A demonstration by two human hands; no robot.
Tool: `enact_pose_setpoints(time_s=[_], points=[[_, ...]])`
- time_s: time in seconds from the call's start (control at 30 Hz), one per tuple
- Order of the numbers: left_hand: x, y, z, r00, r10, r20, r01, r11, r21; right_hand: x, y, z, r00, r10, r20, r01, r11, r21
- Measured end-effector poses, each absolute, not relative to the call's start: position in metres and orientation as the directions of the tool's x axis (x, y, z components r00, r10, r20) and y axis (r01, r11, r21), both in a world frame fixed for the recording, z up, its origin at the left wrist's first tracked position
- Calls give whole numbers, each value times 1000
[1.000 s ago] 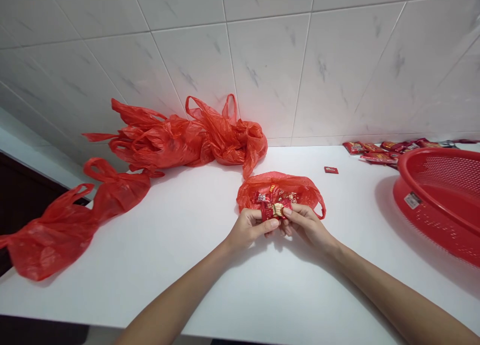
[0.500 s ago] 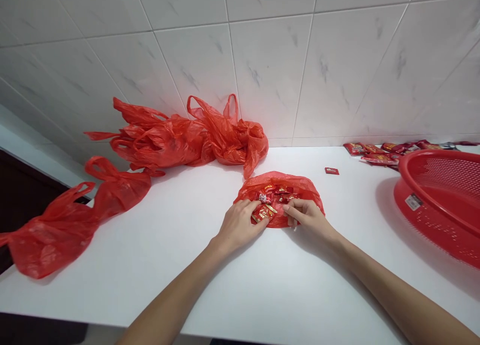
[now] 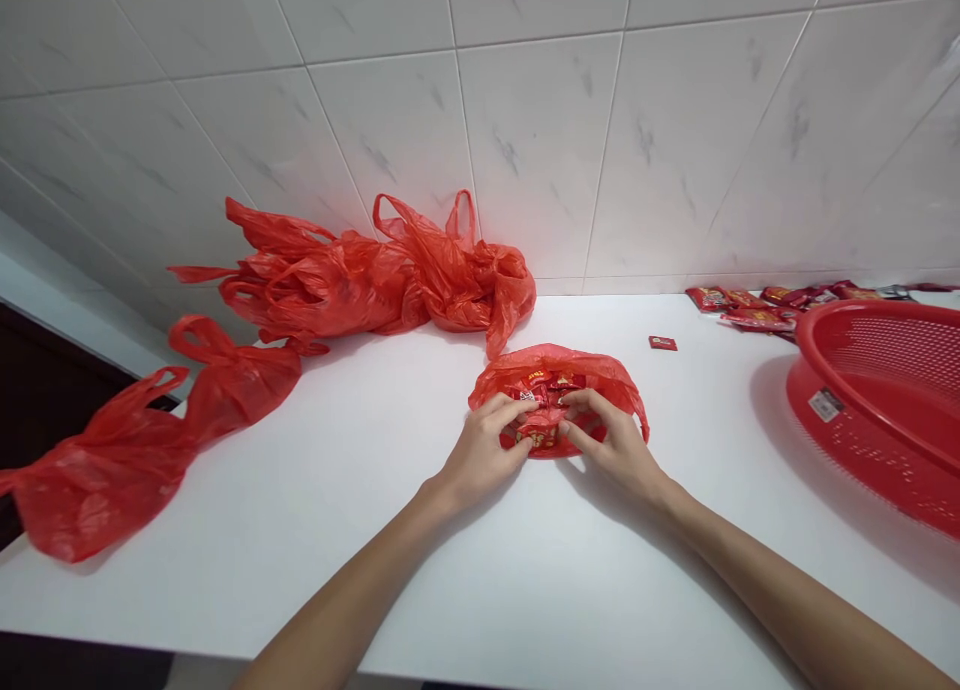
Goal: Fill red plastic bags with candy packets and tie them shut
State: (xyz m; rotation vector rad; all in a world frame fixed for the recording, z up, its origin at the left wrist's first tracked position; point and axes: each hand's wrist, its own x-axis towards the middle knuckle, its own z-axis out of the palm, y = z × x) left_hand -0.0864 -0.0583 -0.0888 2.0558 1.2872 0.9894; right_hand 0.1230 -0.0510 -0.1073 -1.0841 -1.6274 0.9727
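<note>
A small red plastic bag [image 3: 600, 372] lies open on the white counter [image 3: 420, 530], filled with several red wrapped candies [image 3: 551, 382]. My left hand [image 3: 480, 452] rests at the bag's near left edge, fingers curled onto the plastic and the candies. My right hand [image 3: 615, 440] is at the near right edge, fingers bent and pinching into the same pile. Both hands press together over the bag's front; whether they grip plastic or candy is unclear.
A heap of crumpled red bags [image 3: 375, 275] lies against the tiled wall, another red bag [image 3: 142, 440] hangs over the left counter edge. A red perforated basket [image 3: 885, 400] stands at the right, snack packets [image 3: 772, 305] behind it, one loose candy [image 3: 663, 343] beyond the bag.
A second ago both hands held a candy packet up in front of the bag. They lowered it into the bag and now close in on the pile.
</note>
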Motion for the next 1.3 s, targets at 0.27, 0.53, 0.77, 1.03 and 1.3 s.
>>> enact_pose_setpoints(time_s=[0.27,0.53,0.77,1.03,1.3], points=[[-83,-55,-87,134,988,78,61,-87,994,120,-55,-101,-330,924,193,29,214,-976],[-82,-57,-78,139,990,5,-60,3,998,120,-56,-94,-324,939,115,-191,54,-980],[-75,-60,-75,166,984,-67,-242,107,964,117,-56,-93,-368,929,39,-370,-108,-923],[-78,-59,-78,239,970,-47,-188,94,978,119,-55,-95,-326,945,23,-387,-111,-916],[-77,-61,-78,298,954,-25,-22,33,999,121,-51,-97,-265,964,24,-357,-75,-931]])
